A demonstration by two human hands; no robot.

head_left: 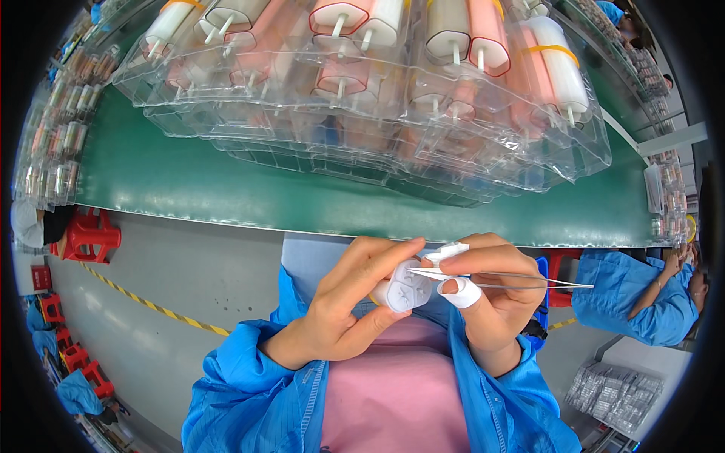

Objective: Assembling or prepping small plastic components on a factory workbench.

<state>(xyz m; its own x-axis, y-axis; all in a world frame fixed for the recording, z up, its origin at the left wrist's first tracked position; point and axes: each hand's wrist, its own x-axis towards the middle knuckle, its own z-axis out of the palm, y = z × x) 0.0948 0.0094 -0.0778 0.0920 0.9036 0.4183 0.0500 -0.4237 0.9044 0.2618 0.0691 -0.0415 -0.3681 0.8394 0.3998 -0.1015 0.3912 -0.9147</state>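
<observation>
My left hand (336, 306) is closed round a white plastic tube-like part (404, 291). Its end face, with several small recesses, is turned to the right. In my right hand (498, 298) is a pair of metal tweezers (572, 285), the pointed tips touching or very near that end face. White wrapping (462, 293) covers my right thumb, and another finger of that hand is wrapped too. Whether the tips grip anything is too small to tell. Both hands are just off the near edge of the green table (302, 200).
Across the table, stacked clear plastic trays (362, 121) hold pink, white and grey tubes (445, 38) with white stems, some with yellow bands. Red stools (92, 232) stand on the left floor. A co-worker in blue (630, 291) is at the right. More packed trays (615, 396) lie lower right.
</observation>
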